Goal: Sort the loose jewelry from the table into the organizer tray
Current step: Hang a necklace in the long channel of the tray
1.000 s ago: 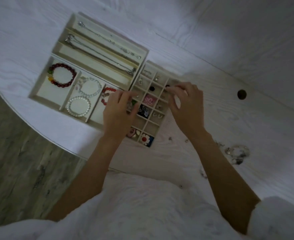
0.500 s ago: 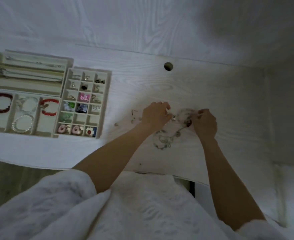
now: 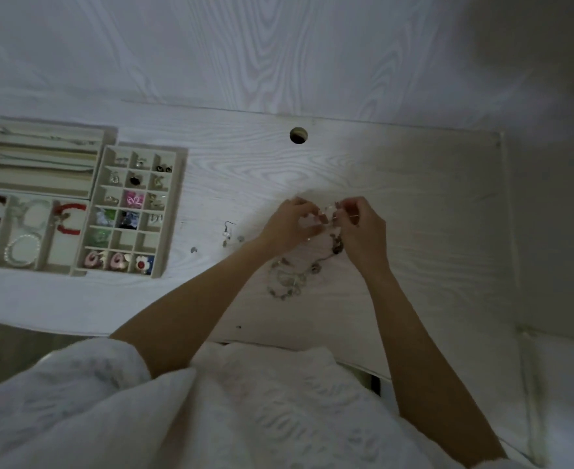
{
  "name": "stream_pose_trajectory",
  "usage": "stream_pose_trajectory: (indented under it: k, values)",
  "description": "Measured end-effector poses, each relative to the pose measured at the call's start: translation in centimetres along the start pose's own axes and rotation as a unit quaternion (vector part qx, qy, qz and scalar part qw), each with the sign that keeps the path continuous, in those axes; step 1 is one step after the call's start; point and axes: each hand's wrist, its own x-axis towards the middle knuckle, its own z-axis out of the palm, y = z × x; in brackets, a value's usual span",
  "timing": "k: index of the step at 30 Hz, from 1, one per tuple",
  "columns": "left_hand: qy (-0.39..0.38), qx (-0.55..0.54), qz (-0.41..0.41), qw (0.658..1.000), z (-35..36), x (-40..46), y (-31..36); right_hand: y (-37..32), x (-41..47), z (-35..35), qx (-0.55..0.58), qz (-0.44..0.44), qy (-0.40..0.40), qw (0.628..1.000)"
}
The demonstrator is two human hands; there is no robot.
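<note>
Both hands are up over the middle of the table, fingers curled in toward each other. The left hand (image 3: pixel 290 222) and the right hand (image 3: pixel 360 225) each pinch at a small, pale bit of jewelry (image 3: pixel 326 214) held between them, just above the tabletop. In this dim light I cannot tell whether it is a clasp, a chain or an earring, only that both grips are narrow and closed on it.

Right under the hands, toward the near edge of the table (image 3: pixel 414 184), lies a tangled heap of chains and beads (image 3: pixel 289 275); a strand seems to run up from it into the fingers. Just left of the left wrist sits a hooked earring (image 3: pixel 228 231), with a couple of tiny dark pieces (image 3: pixel 194 249) near it.

Well apart, at the left edge, the organizer tray (image 3: pixel 178 211) looks largely filled. Its small-celled section holds earrings and charms in most cells, though a few cells in the lower rows look bare. Beside it the bracelets (image 3: pixel 70 220) lie in their own compartments, and necklaces lie along the long slots (image 3: pixel 41 143) at the far left corner.

I would judge the job well past half done. The tangle, the earring and the scattered bits are left, and the tangle likely needs teasing apart first.
</note>
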Motion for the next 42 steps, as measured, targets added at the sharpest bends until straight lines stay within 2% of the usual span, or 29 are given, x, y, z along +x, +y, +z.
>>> stream_pose_trajectory:
  k: [3,5,8,11,14,18,21,23,27,31,33,37,42]
  values:
    - [0.039,-0.171,-0.046,0.983,-1.7,-2.0,1.7,-1.3,0.0,-0.9,0.034,-0.002,-0.006,0.999]
    - [0.010,-0.276,-0.078,0.958,-2.9,-3.5,2.7,-1.8,-0.1,-1.2,0.059,-0.008,-0.012,0.998]
    - [-0.038,-0.336,-0.094,0.936,-3.8,-5.4,3.5,-1.7,-0.8,-0.9,0.003,-0.051,-0.040,0.998]
    - [0.017,-0.364,-0.101,0.926,-4.5,-7.0,3.5,-1.2,-1.6,0.2,-0.022,-0.050,-0.102,0.993]
    - [0.093,-0.327,-0.107,0.934,-6.5,-9.5,1.7,-2.4,-2.7,1.9,0.008,-0.037,-0.200,0.979]
    - [0.113,-0.231,-0.089,0.962,-10.4,-14.0,-1.9,-5.4,-4.5,6.6,0.042,0.010,-0.356,0.933]
    - [0.161,-0.232,-0.075,0.956,-13.9,-18.2,-5.1,-7.6,-6.1,11.7,0.056,0.038,-0.406,0.911]
    - [0.197,-0.239,-0.085,0.947,-15.7,-20.6,-7.4,-9.4,-7.1,14.8,0.063,0.036,-0.415,0.907]
    - [0.322,-0.231,-0.184,0.900,-18.2,-24.9,-14.1,-14.4,-8.8,22.0,0.100,0.009,-0.440,0.893]
    - [0.380,-0.241,-0.255,0.856,-20.7,-26.7,-19.4,-18.2,-9.8,29.1,0.066,-0.029,-0.435,0.897]
    - [0.383,-0.218,-0.274,0.855,-21.5,-26.7,-20.8,-19.1,-9.7,31.3,0.027,-0.050,-0.412,0.910]
    - [0.356,-0.149,-0.279,0.879,-22.3,-26.4,-22.1,-19.9,-9.4,33.8,-0.013,-0.044,-0.381,0.924]
    - [0.342,-0.083,-0.275,0.895,-22.8,-26.3,-22.8,-20.2,-9.3,34.4,-0.077,-0.096,-0.364,0.923]
